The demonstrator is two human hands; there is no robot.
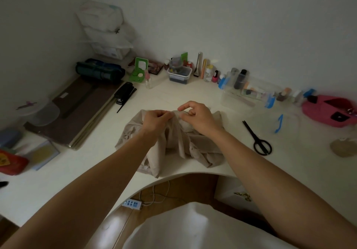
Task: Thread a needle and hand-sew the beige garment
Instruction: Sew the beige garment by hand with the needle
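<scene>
The beige garment [177, 142] lies bunched in the middle of the desk [173, 92], close to its curved front edge, probably so the seam stays within easy reach of both arms. The left hand [157, 119] has its fingers [167, 114] curled tight on a raised fold of the cloth, apparently to keep the edge taut and lifted. Just beside it, the right hand [197, 118] pinches the needle [185, 112] between thumb and forefinger, its other fingers loosely bent. The thread is too fine to make out, and the scissors [259, 142] lie well to the right, likely kept handy for cutting it.
</scene>
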